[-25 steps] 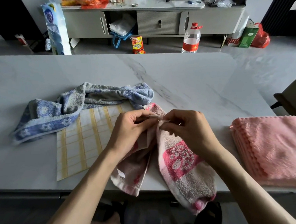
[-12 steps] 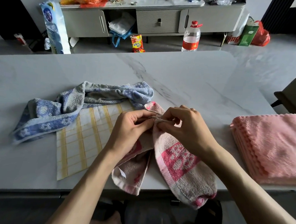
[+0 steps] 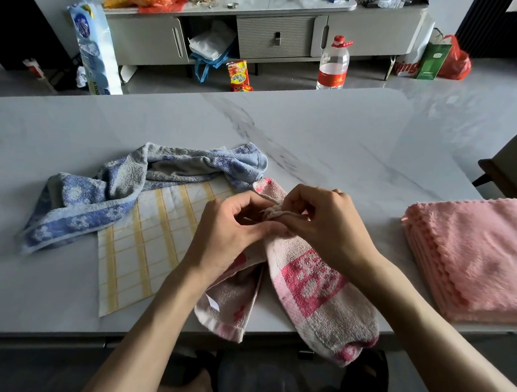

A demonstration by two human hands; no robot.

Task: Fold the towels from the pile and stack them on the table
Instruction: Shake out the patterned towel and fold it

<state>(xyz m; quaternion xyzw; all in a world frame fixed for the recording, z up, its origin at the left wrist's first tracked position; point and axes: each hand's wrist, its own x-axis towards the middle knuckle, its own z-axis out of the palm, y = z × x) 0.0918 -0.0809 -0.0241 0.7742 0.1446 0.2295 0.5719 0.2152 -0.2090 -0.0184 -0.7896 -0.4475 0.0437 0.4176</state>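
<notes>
My pink-patterned towel (image 3: 312,278) lies bunched at the near edge of the bench (image 3: 315,132), partly hanging off. My left hand (image 3: 234,230) and right hand (image 3: 331,227) pinch its top hem, fingers tight on it. I should find the corners and pull it flat first.

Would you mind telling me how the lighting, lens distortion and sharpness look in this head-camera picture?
Head view: dim light, no hard shadows; a pale sheen on the far table; the wide lens bows its far edge and leans the cabinet; the left hand, the right hand and the pink patterned towel they hold look sharp.
</notes>
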